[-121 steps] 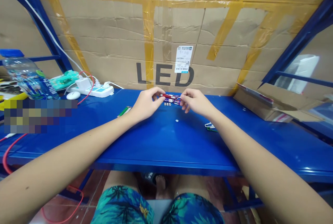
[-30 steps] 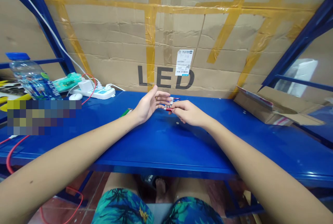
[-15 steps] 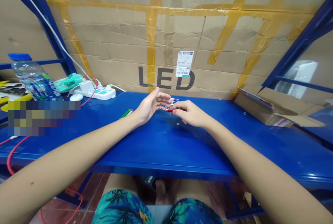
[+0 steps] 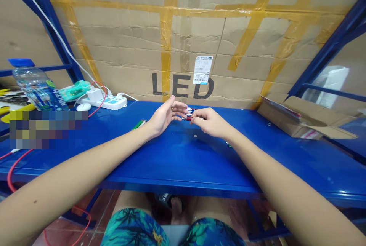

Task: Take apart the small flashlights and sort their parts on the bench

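Note:
My left hand point(image 4: 166, 114) is held palm-up and open over the blue metal table point(image 4: 171, 158), fingers stretched toward the middle. My right hand point(image 4: 207, 121) is pinched on a small red cylindrical pen-like item point(image 4: 188, 118) right at the left fingertips. Behind the fingers lies a small heap of similar red, blue and silver items point(image 4: 191, 110). A tiny silver disc point(image 4: 195, 136) rests on the table below my right hand.
A green pen-like item point(image 4: 138, 124) lies by my left wrist. A white power strip point(image 4: 110, 102), a white mouse point(image 4: 83, 106), a water bottle point(image 4: 37, 86) and a red cable point(image 4: 11, 170) sit at the left. An open cardboard box point(image 4: 300, 118) stands at the right. A taped cardboard wall marked LED point(image 4: 183, 86) backs the table.
Four seconds ago both hands pinched items over the heap. Since then my left hand has opened palm-up, and my right hand has brought a red item up to its fingertips.

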The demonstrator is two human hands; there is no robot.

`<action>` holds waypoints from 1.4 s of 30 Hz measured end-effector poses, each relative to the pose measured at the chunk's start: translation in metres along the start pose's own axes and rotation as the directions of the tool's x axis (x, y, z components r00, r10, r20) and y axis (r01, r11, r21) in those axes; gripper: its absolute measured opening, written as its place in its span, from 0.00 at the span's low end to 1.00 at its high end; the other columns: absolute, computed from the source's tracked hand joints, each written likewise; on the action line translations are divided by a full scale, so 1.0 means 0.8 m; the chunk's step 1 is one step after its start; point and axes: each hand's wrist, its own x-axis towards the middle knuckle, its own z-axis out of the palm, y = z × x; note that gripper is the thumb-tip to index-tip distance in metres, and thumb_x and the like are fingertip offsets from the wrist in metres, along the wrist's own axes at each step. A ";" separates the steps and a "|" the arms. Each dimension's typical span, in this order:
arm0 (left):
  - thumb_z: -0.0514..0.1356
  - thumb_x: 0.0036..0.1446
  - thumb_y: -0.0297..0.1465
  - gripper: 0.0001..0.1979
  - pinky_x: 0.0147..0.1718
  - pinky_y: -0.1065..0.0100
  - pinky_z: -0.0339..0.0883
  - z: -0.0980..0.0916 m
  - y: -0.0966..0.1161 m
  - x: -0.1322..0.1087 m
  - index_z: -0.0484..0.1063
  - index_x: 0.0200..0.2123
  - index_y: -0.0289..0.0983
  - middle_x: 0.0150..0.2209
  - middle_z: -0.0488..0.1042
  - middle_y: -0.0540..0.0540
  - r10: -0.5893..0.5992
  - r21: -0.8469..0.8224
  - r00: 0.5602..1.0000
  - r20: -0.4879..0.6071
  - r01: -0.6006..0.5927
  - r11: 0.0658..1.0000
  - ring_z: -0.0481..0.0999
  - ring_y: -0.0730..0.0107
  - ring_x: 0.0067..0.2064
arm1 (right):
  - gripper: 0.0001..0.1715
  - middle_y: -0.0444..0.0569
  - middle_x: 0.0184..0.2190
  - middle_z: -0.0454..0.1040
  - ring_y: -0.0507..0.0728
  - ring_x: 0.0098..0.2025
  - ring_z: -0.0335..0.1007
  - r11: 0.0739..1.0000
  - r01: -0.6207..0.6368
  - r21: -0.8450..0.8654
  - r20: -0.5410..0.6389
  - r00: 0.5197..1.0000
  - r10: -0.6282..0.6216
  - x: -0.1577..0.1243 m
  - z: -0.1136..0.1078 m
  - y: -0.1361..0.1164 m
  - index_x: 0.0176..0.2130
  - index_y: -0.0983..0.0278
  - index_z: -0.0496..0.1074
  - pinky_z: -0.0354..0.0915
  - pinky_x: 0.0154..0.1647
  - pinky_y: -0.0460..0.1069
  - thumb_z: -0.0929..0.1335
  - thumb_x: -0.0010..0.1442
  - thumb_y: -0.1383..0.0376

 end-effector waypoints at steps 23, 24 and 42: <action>0.52 0.59 0.57 0.31 0.41 0.63 0.68 0.002 0.002 -0.001 0.77 0.38 0.34 0.39 0.79 0.39 0.004 0.015 1.000 0.009 -0.004 1.000 0.77 0.60 0.43 | 0.13 0.40 0.18 0.62 0.50 0.24 0.57 1.000 0.002 -0.009 0.022 1.000 -0.001 0.001 0.000 0.002 0.26 0.65 0.71 0.54 0.29 0.47 0.62 0.57 0.63; 0.52 0.59 0.57 0.31 0.41 0.63 0.68 0.002 0.002 -0.001 0.77 0.38 0.34 0.39 0.79 0.39 0.005 0.018 1.000 0.009 -0.005 1.000 0.77 0.60 0.43 | 0.13 0.40 0.18 0.62 0.50 0.24 0.57 1.000 0.000 -0.012 0.029 1.000 0.001 0.000 0.000 0.001 0.26 0.65 0.70 0.54 0.29 0.47 0.62 0.57 0.64; 0.64 0.53 0.34 0.07 0.35 0.63 0.67 0.000 -0.007 0.000 0.75 0.34 0.37 0.30 0.77 0.46 0.157 0.635 0.987 -0.039 -0.096 0.766 0.74 0.66 0.32 | 0.10 0.42 0.27 0.69 0.50 0.25 0.64 0.991 -0.133 0.011 0.053 0.990 0.132 0.006 -0.010 0.042 0.44 0.64 0.65 0.61 0.26 0.46 0.65 0.60 0.67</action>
